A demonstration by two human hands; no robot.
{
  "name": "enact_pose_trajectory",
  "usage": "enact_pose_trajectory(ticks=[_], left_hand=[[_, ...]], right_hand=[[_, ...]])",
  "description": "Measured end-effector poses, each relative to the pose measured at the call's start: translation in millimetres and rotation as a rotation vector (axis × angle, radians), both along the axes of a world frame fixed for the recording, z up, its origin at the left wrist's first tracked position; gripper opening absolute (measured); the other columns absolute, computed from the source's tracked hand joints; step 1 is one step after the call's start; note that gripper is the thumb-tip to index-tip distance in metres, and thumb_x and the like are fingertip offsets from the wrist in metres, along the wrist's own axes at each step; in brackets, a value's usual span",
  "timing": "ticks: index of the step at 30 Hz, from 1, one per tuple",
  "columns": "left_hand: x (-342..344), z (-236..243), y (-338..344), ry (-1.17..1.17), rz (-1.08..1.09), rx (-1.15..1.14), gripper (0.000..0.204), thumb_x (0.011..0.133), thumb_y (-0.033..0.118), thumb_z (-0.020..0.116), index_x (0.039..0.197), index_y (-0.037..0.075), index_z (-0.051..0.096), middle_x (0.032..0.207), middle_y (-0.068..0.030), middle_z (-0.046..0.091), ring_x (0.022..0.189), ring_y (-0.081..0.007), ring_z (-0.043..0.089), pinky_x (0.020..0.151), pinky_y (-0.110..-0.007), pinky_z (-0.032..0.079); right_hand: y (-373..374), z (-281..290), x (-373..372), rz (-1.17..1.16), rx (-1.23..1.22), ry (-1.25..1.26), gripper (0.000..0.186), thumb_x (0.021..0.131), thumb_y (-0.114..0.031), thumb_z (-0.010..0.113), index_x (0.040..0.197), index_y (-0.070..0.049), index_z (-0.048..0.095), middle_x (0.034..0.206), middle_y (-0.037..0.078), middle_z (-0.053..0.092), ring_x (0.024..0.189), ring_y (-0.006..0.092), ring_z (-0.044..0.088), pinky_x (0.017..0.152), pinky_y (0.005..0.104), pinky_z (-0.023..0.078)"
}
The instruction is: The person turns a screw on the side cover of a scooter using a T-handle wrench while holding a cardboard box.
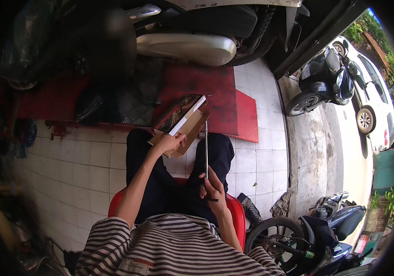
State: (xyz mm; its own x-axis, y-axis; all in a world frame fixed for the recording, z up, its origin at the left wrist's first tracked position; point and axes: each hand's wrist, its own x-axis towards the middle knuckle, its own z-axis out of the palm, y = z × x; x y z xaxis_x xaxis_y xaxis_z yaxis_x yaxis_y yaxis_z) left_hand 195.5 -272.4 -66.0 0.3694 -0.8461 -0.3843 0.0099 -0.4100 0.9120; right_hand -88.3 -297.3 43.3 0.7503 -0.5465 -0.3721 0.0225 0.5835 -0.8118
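Note:
My left hand (175, 142) grips the near end of a long, open cardboard box (193, 123). The box is brown inside, with a dark printed face and a white edge, and it tilts away from me above my knees. In front of my right thigh, my right hand (213, 186) is closed around a long, thin metal rod (206, 149) with a dark lower end. The rod stands nearly upright in the picture, its far tip beside the right side of the box. My palm and fingers partly hide its lower part.
Ahead, a red platform (222, 89) lies below a motorcycle with a silver side cover (188, 48). I sit on a red seat (238, 216) over white floor tiles (86, 152). Motorbikes stand at the lower right (326, 234) and outside (328, 78), near a white car (374, 92).

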Motion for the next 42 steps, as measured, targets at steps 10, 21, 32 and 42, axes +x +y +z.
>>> enact_pose_trajectory(ticks=[10,21,32,42], left_hand=[[-15.2,14.7,-52.3,0.972,0.497,-0.42,0.018,0.105,0.018,0.055,0.111,0.002,0.06,0.098,-0.0097,0.068,0.073,-0.0119,0.058,0.06,-0.023,0.046],[-78.3,105.0,-0.6,0.714,0.534,-0.482,0.018,0.104,0.024,0.059,0.109,0.008,0.066,0.102,-0.0018,0.068,0.086,-0.0086,0.059,0.082,-0.025,0.044],[-37.7,180.4,58.6,0.242,0.568,-0.69,0.027,0.104,0.026,0.059,0.115,0.001,0.063,0.1,-0.0079,0.071,0.103,-0.0113,0.061,0.1,-0.03,0.041],[-39.2,185.0,71.6,0.249,0.554,-0.702,0.025,0.103,0.022,0.06,0.115,0.0,0.063,0.105,-0.0067,0.068,0.101,-0.0136,0.066,0.1,-0.033,0.043]], right_hand=[[44.8,12.7,-1.2,-0.155,0.103,0.112,0.053,0.106,-0.003,0.041,0.158,-0.004,0.028,0.115,0.002,0.052,0.06,0.0053,0.038,0.049,0.023,0.043],[11.9,11.8,-33.2,-0.148,-0.089,0.191,0.051,0.106,-0.01,0.05,0.155,-0.002,0.037,0.098,0.002,0.057,0.045,0.0002,0.033,0.041,0.0186,0.023],[-4.0,66.1,-27.4,0.188,-0.588,0.284,0.03,0.096,-0.008,0.065,0.126,-0.002,0.07,0.077,0.005,0.07,0.068,0.0066,0.059,0.059,0.0201,0.041],[4.4,66.6,-23.2,0.192,-0.531,0.218,0.03,0.096,-0.004,0.063,0.125,0.002,0.069,0.079,0.008,0.069,0.07,0.0103,0.063,0.064,0.022,0.045]])
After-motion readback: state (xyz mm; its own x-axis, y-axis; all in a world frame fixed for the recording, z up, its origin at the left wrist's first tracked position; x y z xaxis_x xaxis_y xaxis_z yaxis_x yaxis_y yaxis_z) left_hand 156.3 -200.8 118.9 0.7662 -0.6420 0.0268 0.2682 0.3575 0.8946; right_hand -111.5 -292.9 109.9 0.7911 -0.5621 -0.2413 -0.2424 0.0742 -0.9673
